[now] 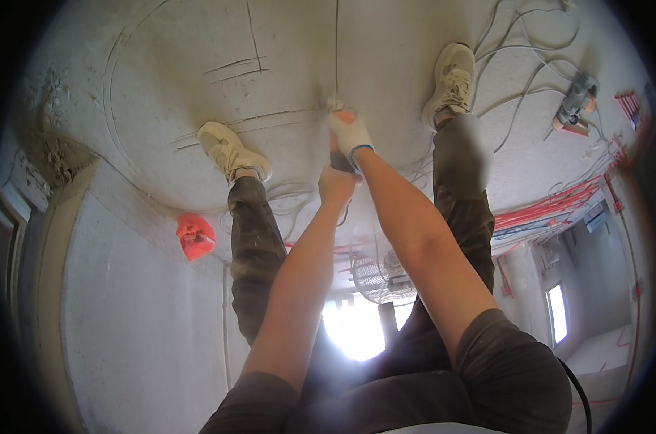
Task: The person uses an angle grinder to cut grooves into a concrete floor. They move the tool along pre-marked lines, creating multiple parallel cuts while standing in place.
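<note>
My left hand point(336, 185), bare, grips the rear end of a slim orange-and-black power tool point(342, 161), probably an angle grinder. Farther forward, my right hand point(351, 130) wears a white work glove with a blue cuff and is closed around the tool's front part. The tool's head is blurred, low over the concrete floor point(393, 70), and I cannot make out its disc. A straight thin groove point(336, 49) runs ahead from the tool. Paired score lines point(274, 115) cross the floor to its left. My shoes stand on either side.
A rotary hammer drill point(575, 103) lies at the right among loose grey cables point(523, 48). Red conduit pipes point(550, 210) are bundled on the floor behind it. A red plastic bag point(195, 236) sits by the left wall point(138, 271). Behind my legs stands a wire-cage fan point(374, 276).
</note>
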Demonstrator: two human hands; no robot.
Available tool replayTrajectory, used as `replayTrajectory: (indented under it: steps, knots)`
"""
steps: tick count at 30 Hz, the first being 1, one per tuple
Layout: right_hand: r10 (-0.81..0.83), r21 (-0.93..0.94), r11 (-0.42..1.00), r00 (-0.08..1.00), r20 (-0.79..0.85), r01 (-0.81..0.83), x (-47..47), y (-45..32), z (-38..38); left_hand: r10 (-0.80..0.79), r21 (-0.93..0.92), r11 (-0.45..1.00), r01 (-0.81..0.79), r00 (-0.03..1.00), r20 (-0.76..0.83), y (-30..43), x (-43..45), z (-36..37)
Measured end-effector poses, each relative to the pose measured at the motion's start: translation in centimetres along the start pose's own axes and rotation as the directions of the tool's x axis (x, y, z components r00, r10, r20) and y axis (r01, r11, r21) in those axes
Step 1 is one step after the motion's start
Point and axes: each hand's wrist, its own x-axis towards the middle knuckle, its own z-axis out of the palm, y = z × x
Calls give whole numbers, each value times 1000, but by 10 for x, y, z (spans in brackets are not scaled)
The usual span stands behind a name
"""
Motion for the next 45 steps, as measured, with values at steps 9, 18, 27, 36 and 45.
replayTrajectory:
  steps: [9,18,27,36,45]
  knots:
    - [5,-112,994,999,-33,-9,-2,-12,-3,23,17,1000,-22,999,-29,11,-5,-4]
    - [-21,-102,994,1000,21,23,-11,-35,-7,40,-46,998,-38,999,32,16,1,-7]
    - [-81,-70,994,996,38,84,-6,-40,-7,33,-54,998,-31,999,42,17,10,-5]
    - [-62,-166,985,996,-71,49,9,-33,-1,127,-76,988,-131,990,-58,31,-6,-9]
    - [-120,-80,990,992,-32,117,15,-40,0,57,-29,998,-56,997,57,42,-2,-15]
